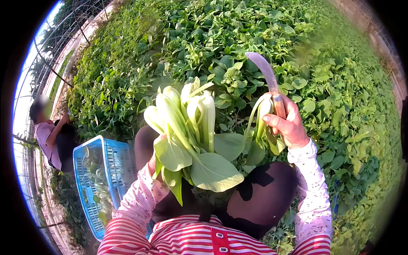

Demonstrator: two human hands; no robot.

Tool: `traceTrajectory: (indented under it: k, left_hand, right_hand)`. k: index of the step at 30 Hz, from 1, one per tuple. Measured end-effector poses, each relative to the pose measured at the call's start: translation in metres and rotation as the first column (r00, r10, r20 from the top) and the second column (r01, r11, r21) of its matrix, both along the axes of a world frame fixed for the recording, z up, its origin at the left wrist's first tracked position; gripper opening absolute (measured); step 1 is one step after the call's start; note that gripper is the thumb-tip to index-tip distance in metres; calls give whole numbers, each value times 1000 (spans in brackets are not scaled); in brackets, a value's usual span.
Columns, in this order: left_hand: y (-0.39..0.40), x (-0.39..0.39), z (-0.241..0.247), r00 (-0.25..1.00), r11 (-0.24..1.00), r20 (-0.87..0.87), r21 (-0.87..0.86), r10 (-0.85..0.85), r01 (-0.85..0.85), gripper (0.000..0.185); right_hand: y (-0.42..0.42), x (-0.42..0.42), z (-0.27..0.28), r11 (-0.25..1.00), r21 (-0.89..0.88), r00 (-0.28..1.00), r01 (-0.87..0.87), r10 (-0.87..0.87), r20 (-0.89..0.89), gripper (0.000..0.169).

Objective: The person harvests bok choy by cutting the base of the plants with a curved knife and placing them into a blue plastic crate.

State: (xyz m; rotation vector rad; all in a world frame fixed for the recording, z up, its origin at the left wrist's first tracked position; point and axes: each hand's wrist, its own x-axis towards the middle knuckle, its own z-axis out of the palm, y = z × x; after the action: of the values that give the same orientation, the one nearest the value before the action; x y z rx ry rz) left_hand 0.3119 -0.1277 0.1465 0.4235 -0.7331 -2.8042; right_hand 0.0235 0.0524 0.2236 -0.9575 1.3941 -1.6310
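Observation:
A thick bunch of bok choy (191, 127) is gripped in my left hand (156, 165), pale stem bases up and broad leaves hanging down. The leaves cover most of that hand's fingers. My right hand (288, 122) grips the wooden handle (279, 106) of a curved knife, its blade (264, 68) pointing up and to the left. In the same hand hangs a smaller bok choy plant (263, 121), its leaves drooping. The blade is apart from the bunch on the left.
To my left, beside my knee, stands a blue plastic crate (110, 172) with leafy greens in it. Dense leafy plants (223, 38) spread ahead and to the right. Another person (51, 137) crouches at the far left, near curved metal frame bars (47, 63).

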Motion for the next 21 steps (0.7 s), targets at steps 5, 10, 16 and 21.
traceTrajectory:
  k: [5, 10, 16, 21]
  left_hand:
    - [17, -9, -4, 980, 982, -174, 178, 92, -60, 70]
    - [33, 4, 30, 950, 987, -267, 36, 161, -157, 69]
    - [16, 60, 50, 858, 935, -461, -143, 226, -324, 73]
    - [-10, 131, 66, 687, 628, -505, -317, 523, -711, 71]
  right_hand:
    - [-20, 51, 61, 1000, 15, 997, -19, 20, -68, 39]
    - [-50, 106, 72, 998, -60, 994, -7, 1, -109, 41]
    - [-106, 192, 54, 974, -225, 999, 5, -15, -40, 53]
    - [-172, 270, 76, 975, -91, 940, -201, 165, -300, 42]
